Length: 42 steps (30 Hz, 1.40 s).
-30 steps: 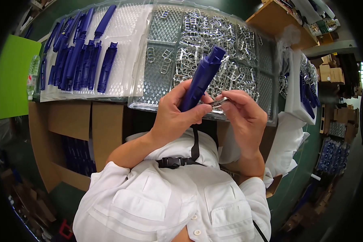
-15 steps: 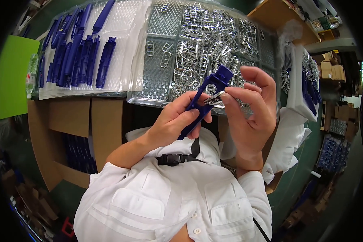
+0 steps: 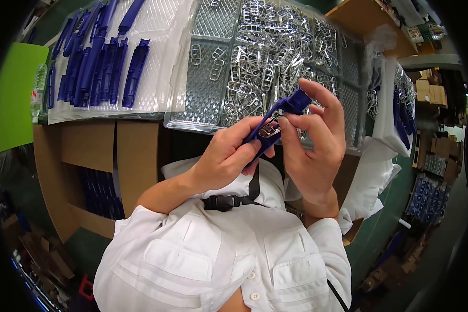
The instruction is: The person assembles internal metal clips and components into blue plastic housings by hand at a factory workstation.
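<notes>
My left hand (image 3: 226, 151) is closed round a dark blue plastic housing (image 3: 298, 101), which it holds tilted above my lap at the front edge of the tray. A small shiny metal bracket with loop-shaped openings (image 3: 269, 130) lies in the housing's opening, partly hidden by fingers. Against that bracket's upper end presses the thumb of my right hand (image 3: 320, 143), with one finger bent up to the housing's top end. My right hand's fingers are closed about the bracket and the housing's edge.
Beyond my hands, a clear compartment tray (image 3: 197, 122) holds a heap of metal brackets (image 3: 255, 73). Several blue housings (image 3: 136, 73) lie on a white textured sheet (image 3: 161, 57) at left. Below it stands a cardboard box (image 3: 138, 171) with blue parts inside. White foam packaging (image 3: 387, 114) is at right.
The metal bracket has gone from sticking out of the housing to lying in its opening. My right hand has moved slightly left, its finger now at the housing's top end.
</notes>
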Motion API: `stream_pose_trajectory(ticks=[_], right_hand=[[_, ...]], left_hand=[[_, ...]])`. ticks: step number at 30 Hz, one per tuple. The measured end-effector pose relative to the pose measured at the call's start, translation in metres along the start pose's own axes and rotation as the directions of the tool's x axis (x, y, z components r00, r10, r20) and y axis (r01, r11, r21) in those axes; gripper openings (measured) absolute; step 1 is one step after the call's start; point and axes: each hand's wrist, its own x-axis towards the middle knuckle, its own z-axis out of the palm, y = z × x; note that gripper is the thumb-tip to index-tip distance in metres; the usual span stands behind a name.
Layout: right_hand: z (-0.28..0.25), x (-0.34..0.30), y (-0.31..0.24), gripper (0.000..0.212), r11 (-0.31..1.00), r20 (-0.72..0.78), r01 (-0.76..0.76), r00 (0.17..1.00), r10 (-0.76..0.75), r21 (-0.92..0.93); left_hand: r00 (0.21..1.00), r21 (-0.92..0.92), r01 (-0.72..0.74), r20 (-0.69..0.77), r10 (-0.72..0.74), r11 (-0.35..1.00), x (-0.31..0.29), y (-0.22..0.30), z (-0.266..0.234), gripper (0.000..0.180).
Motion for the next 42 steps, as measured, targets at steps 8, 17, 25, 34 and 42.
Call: stream_pose_trajectory(ticks=[8,17,25,34,42], right_hand=[[0.003,-0.004,0.01,0.016,0.991,0.054,0.086,0.995,-0.08,-0.102],[0.002,-0.01,-0.005,0.037,0.899,0.106,-0.394,0.919,0.38,0.193],[0.013,-0.018,0.013,0.031,0.809,0.236,-0.465,0.884,0.403,0.359],[0.036,-0.026,0.024,0.021,0.863,0.202,-0.396,0.916,0.347,0.313],[0.032,-0.022,0.041,0.023,0.543,0.138,-0.28,0.948,0.286,0.792]], left_hand=[[0.999,0.133,-0.016,-0.044,0.022,0.991,0.001,-0.009,-0.001,0.039],[0.997,0.188,-0.076,-0.001,0.077,0.979,-0.004,-0.007,-0.001,0.033],[0.988,0.187,0.106,-0.129,-0.082,0.977,0.007,-0.007,0.004,0.022],[0.983,0.126,0.088,-0.17,-0.065,0.988,0.013,-0.026,-0.007,0.028],[0.996,0.276,-0.053,0.083,0.031,0.96,0.005,0.006,-0.024,0.044]])
